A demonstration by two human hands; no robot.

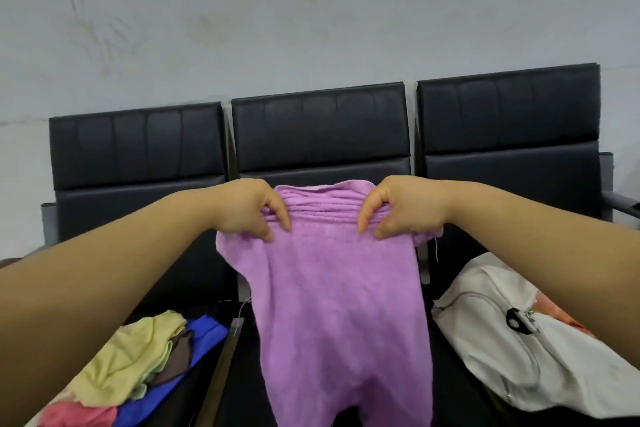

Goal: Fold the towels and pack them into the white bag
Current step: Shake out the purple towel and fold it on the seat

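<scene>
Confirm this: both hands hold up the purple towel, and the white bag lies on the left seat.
One point is wrong. In the head view the left hand and right hand hold up the purple towel, but the white bag lies on the right seat.

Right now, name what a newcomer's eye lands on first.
A purple terry towel hangs at centre, its bunched top edge pinched by the left hand and right hand. A white zippered fabric bag lies at lower right; a heap of yellow, blue and pink towels at lower left.
</scene>
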